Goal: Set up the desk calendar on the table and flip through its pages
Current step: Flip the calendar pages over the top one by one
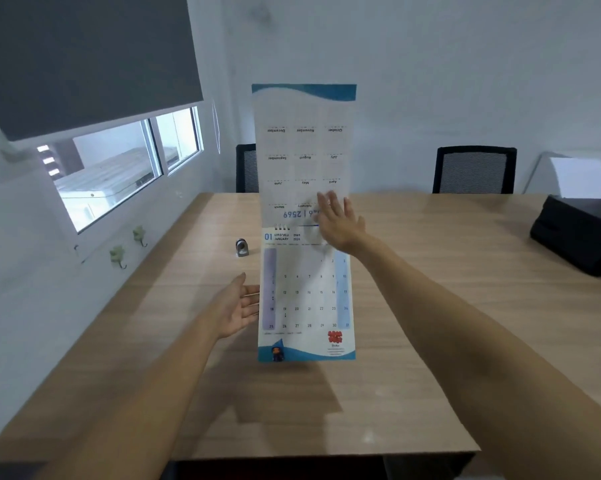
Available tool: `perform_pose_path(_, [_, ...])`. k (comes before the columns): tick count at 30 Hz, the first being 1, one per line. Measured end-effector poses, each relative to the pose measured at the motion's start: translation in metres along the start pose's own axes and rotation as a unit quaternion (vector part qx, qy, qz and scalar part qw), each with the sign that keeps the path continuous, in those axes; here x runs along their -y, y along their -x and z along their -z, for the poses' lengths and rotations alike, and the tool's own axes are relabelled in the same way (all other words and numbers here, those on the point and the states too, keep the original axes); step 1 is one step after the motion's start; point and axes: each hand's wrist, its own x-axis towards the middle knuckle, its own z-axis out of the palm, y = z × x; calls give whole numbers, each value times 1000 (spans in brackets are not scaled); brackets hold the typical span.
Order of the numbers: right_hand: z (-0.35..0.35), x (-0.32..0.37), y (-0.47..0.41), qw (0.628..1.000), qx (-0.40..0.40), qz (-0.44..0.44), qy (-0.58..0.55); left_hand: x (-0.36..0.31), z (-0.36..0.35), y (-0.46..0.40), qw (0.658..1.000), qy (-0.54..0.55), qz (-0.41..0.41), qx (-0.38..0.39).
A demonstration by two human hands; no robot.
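Nearest, two bare forearms reaching forward over the worktop [413,306], a pale wood surface. Left hand [238,308] open, palm turned inward, fingers spread and straight, their tips hidden behind the left edge of the calendar [306,296]; whether they touch its back cannot be told. Calendar standing on the worktop about midway across, bottom edge down on the wood, January page [307,292] facing the camera with a blue band and a small figure along its foot. Above the wire binding [281,226], a cover sheet [304,150] flipped upward and standing nearly vertical, month names printed upside down on it (December at the top, February near the bottom). Right hand [338,220] higher and farther out, blurred, open with fingers apart, spread flat against the lower right of that raised sheet near the binding; clamped on nothing. Just left of the calendar, apart from it, a small silver object [242,247] on the wood. At the right edge, a black bag [583,230]. Beyond the worktop, two dark chairs [475,169] against a white wall; on the left, a window [119,168] under a grey blind [84,60].
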Motion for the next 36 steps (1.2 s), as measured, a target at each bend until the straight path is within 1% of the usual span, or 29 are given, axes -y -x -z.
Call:
perform_pose_path(2, [-12,-9,-9,998,21,-35,50,0,-1,2,1000,-6,1,0])
perform_pose_path(4, [-20,-16,-11,995,39,-50,76,-1,-2,3,1000,-7,1,1])
perform_pose_path(8, [-23,-22,-16,993,51,-61,82,-2,-4,4,1000,-14,3,5])
perform_pose_path(10, [-25,-24,-15,997,17,-67,46,-2,-4,4,1000,-16,5,3])
perform_pose_path(12, [-30,-30,-9,991,-40,-115,-58,-1,-2,3,1000,-12,7,4])
perform_pose_path(13, [-34,-36,-6,979,-55,-150,-130,-1,-1,2,1000,-13,7,6])
perform_pose_path(14, [-38,-42,-3,958,-53,-186,-211,-1,0,2,1000,-11,6,7])
perform_pose_path(16, [-44,-56,9,897,8,-246,-368,-2,1,3,1000,-8,7,9])
perform_pose_path(18, [-43,-71,25,834,70,-257,-483,-5,2,5,1000,-18,7,15])
perform_pose_path(20, [-36,-83,38,789,104,-238,-557,-14,5,8,999,-24,-3,26])
perform_pose_path(21, [-32,-89,42,776,107,-223,-581,-21,7,9,999,-23,-7,31])
perform_pose_path(22, [-28,-92,43,765,112,-212,-597,-28,8,11,999,-25,-11,36])
perform_pose_path(24, [-15,-89,44,756,109,-198,-614,-49,7,17,998,-25,-19,50])
perform_pose_path(27, [6,-77,36,759,93,-140,-629,-82,-2,26,994,-4,-72,77])
perform_pose_path(29, [20,-65,31,756,70,-97,-643,-98,-14,31,989,6,-123,78])
perform_pose_path(30, [25,-58,28,761,61,-86,-640,-106,-20,32,987,-14,-148,68])
perform_pose_path(31, [28,-53,24,776,58,-77,-623,-111,-28,35,981,-53,-177,52])
perform_pose_path(32, [30,-48,21,802,43,-69,-592,-115,-37,36,972,-105,-208,27])
perform_pose_path(35, [30,-33,14,892,1,-25,-452,-125,-56,33,933,-239,-267,-35])
perform_pose_path(36, [28,-27,12,918,-15,-14,-397,-127,-59,28,913,-293,-279,-51])
